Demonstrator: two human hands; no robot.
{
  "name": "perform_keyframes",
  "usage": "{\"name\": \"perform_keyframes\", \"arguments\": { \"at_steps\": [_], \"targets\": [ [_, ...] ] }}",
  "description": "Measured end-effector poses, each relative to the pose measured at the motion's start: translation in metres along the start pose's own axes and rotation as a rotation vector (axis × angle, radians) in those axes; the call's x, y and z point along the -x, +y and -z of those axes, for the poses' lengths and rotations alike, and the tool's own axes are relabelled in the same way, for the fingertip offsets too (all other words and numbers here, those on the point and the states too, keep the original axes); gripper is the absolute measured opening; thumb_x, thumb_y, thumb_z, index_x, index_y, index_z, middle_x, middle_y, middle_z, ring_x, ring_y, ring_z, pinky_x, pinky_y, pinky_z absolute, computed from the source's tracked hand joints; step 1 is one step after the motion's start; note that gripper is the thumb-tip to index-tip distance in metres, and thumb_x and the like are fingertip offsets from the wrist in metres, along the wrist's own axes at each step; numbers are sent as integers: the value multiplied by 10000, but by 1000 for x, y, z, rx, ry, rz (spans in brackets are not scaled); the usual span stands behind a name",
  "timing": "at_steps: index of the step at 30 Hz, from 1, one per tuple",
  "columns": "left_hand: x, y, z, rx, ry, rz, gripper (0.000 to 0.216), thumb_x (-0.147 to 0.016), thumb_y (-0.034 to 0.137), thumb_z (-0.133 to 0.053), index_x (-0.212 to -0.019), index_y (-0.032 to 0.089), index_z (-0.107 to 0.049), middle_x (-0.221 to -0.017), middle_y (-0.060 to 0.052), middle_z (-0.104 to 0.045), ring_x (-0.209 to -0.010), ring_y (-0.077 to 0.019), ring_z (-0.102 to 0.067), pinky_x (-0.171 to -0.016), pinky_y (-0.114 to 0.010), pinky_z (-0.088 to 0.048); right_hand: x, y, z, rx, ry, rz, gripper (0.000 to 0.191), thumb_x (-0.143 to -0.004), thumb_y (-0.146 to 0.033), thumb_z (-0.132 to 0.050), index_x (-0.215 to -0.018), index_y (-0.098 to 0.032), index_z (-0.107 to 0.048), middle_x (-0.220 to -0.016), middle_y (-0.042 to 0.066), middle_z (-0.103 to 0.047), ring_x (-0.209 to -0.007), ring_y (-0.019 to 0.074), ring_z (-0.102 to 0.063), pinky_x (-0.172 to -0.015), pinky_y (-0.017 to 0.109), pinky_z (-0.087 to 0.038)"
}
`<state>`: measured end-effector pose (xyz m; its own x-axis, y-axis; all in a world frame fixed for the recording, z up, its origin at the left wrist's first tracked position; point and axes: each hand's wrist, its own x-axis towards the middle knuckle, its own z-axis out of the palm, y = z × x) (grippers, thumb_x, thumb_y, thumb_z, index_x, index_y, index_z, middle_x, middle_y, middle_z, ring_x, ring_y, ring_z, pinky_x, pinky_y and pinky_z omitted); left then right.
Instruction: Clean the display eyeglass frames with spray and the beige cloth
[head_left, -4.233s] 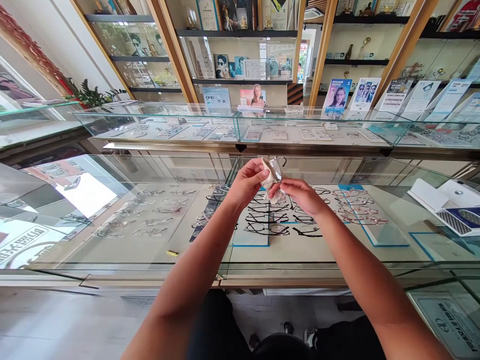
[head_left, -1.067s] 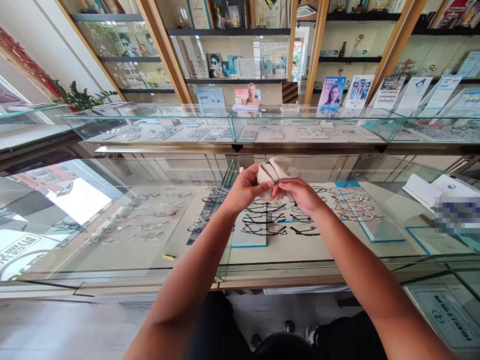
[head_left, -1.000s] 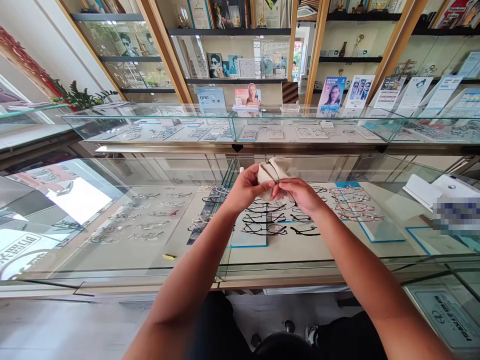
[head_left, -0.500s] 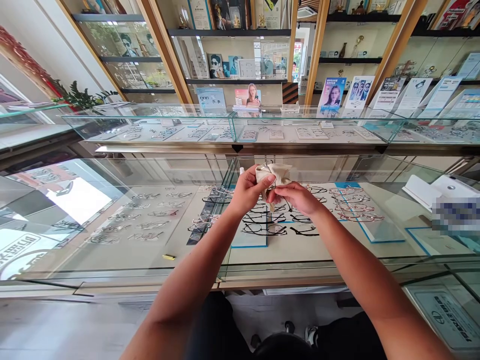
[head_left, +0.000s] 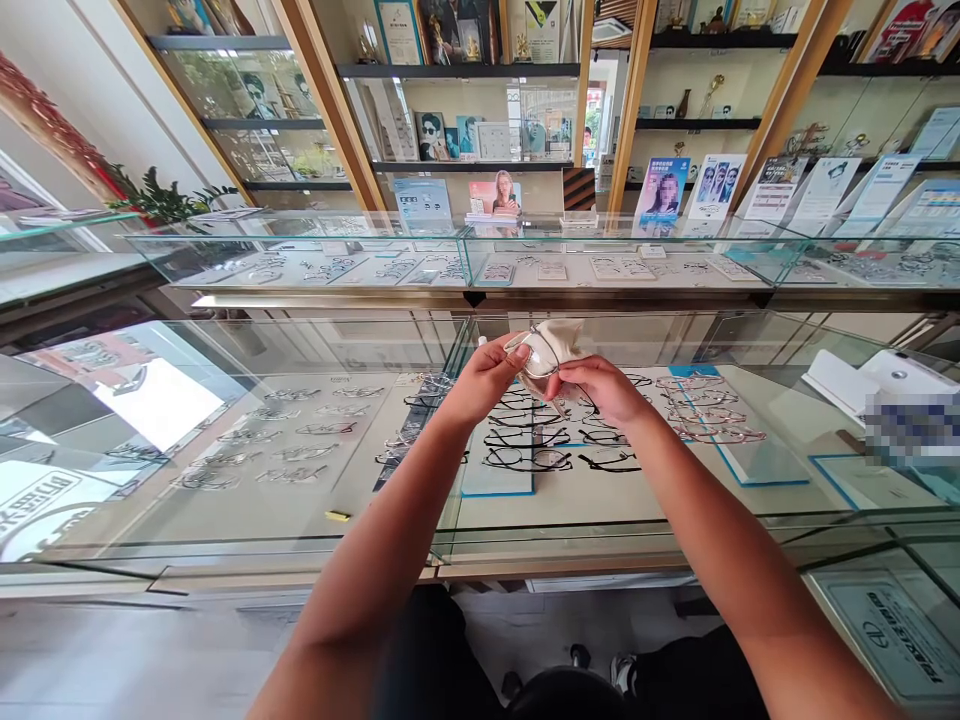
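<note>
Head view: both bare forearms reach out over the glass display counter (head_left: 225, 520). Above its top, the left hand (head_left: 480, 383) pinches a pair of glasses (head_left: 534, 352) by one end, fingers closed on the frame. Just right of it, the right hand (head_left: 600, 388) grips a beige cloth (head_left: 559, 335) wrapped against the lens. Under the counter's glass lie rows of spectacle frames (head_left: 525, 455). Beyond the counter stands a second glass case (head_left: 465, 262), then wall shelves (head_left: 457, 70).

left hand (head_left: 480, 380) | right hand (head_left: 600, 385) | pinching cloth (head_left: 559, 338) (around glasses (head_left: 534, 352))
</note>
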<state>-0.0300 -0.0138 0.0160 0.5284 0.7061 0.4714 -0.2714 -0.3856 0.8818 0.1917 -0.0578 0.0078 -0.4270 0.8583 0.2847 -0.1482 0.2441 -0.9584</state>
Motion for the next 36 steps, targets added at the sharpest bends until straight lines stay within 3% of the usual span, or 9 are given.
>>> {"name": "perform_keyframes", "arguments": {
  "at_steps": [7,13,18,25,31,36],
  "targets": [
    [3,9,-1,13,-9,44,452,-827,547,-1008,-956,175,-787,-874,-52,-757,-777,-179,-680,-732,-279,-555,0,-1,-3,-40,34,-1,306,-901,-439,-745,-756,-205,-879,-834,76,-817,-833,201,-635,-821,339,-467],
    [4,13,-11,48,20,60,469,-778,483,-1054,-964,177,-751,-809,-48,-783,-705,-168,-714,-672,-262,-557,-2,5,-7,-73,56,-10,321,-871,-496,-814,-743,-208,-870,-833,73,-808,-829,198,-631,-814,340,-481],
    [5,16,-23,45,37,31,484,-847,558,-997,-921,198,-682,-642,-19,-717,-565,-166,-666,-568,-276,-509,-3,11,-12,-81,29,-33,371,-882,-555,-846,-799,-195,-882,-889,86,-821,-873,195,-654,-800,322,-491],
    [5,8,-34,32,196,-28,603,-937,743,-852,-798,230,-565,-510,49,-577,-408,-105,-517,-443,-244,-370,-3,19,-16,-49,-10,-30,483,-898,-673,-858,-858,-192,-890,-943,89,-811,-890,204,-658,-793,324,-503],
    [1,4,-29,165,180,10,568,-928,735,-866,-822,205,-689,-662,3,-655,-609,-143,-630,-600,-284,-516,1,10,-10,-41,31,7,422,-932,-637,-839,-854,-227,-898,-947,68,-810,-870,189,-630,-782,319,-476],
    [-4,-1,-25,281,292,33,548,-843,696,-950,-897,192,-743,-858,-43,-770,-981,-237,-774,-824,-321,-605,6,-8,-9,-69,113,49,389,-891,-623,-855,-848,-239,-900,-948,72,-832,-711,159,-513,-631,321,-390]
  ]
}}
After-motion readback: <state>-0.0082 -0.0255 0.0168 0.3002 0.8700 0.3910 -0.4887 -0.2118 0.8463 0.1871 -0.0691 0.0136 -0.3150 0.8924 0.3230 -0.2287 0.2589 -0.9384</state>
